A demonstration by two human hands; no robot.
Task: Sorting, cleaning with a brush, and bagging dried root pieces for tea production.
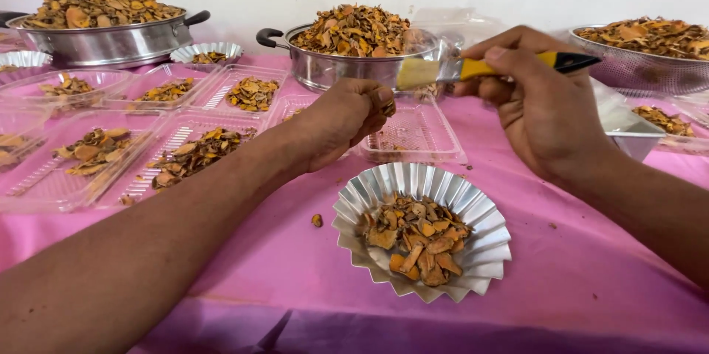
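Likely to drop chips beside foil cup [422,239]: left hand [341,121] pinching 1 dried chip [387,108] above it, right hand [535,99] clenched around brush [473,68], bristles sweeping close.

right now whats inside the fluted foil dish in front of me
The fluted foil dish holds a loose heap of dried orange-brown slices, piled toward its middle. The dish's floor under the heap is covered, so anything beneath cannot be seen.
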